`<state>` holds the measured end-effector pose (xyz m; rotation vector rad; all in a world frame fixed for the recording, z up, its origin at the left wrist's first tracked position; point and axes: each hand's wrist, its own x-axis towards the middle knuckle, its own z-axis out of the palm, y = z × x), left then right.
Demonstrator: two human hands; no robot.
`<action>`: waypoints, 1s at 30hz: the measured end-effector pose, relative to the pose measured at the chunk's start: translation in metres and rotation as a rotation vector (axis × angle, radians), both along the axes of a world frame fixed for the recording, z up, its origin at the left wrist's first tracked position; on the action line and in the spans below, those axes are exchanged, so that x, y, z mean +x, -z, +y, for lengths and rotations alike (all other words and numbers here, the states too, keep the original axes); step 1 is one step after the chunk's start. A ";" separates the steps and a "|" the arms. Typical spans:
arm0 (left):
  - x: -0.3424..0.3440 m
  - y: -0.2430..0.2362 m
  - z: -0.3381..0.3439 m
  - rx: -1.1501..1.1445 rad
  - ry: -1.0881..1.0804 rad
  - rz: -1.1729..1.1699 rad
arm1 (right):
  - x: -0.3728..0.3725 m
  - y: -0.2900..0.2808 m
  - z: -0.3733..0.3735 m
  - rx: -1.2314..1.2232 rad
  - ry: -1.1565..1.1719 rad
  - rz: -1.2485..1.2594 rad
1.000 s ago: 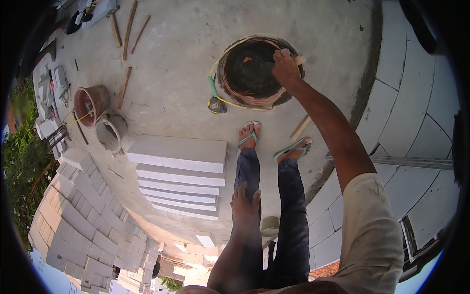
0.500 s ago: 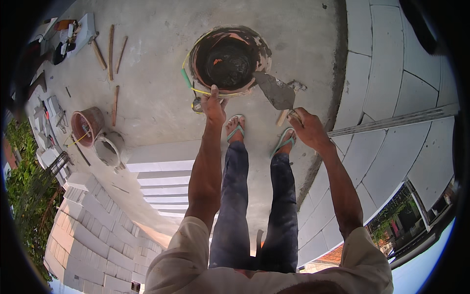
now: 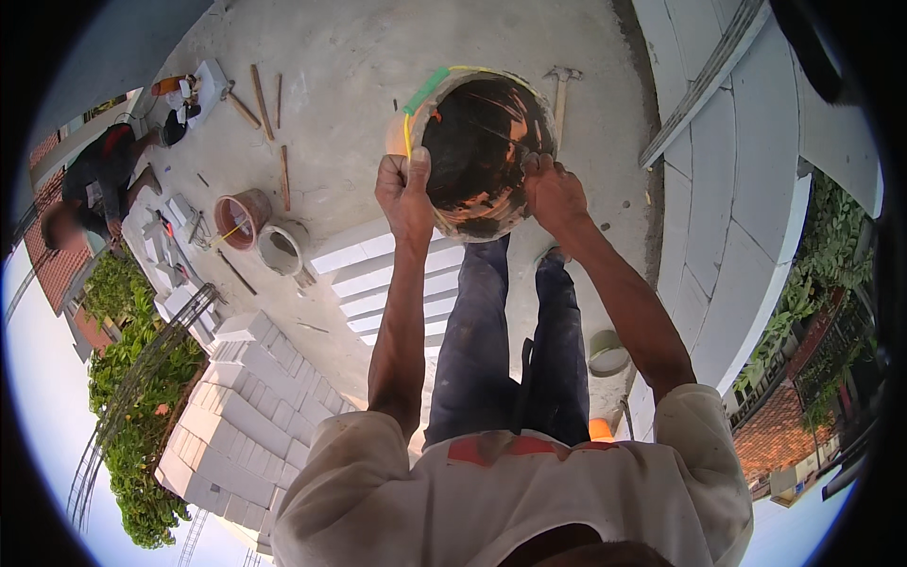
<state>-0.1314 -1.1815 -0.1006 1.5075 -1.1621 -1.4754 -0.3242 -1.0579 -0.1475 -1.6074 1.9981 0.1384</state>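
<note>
A mortar-smeared bucket [image 3: 472, 225] is tilted in front of my legs, its dark inside showing with orange patches. My left hand [image 3: 406, 194] is closed on its left rim, thumb over the edge. A yellow wire handle with a green grip [image 3: 427, 91] lies along the bucket's far left side. My right hand [image 3: 556, 194] is closed at the right rim. A dark, mortar-covered trowel [image 3: 501, 134] appears to reach from its fingers into the bucket; its outline is hard to separate from the mortar. A hammer [image 3: 563, 94] lies just beyond the bucket's right side.
White blocks lie in a row [image 3: 378, 288] left of my legs, with a large block stack [image 3: 246, 406] behind. A block wall [image 3: 709, 208] with a metal straightedge [image 3: 704, 85] runs along the right. Two buckets [image 3: 244, 219] stand left, near a crouching co-worker [image 3: 104, 175]. A small pail [image 3: 607, 354] is right.
The bucket has come off the floor, nearer to me, and tipped. My right hand has moved left from beside it to its rim, and the trowel blade has left the open floor area.
</note>
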 end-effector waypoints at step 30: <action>-0.184 -0.135 0.202 0.269 0.249 0.167 | -0.119 -0.212 0.324 -0.254 1.175 -1.066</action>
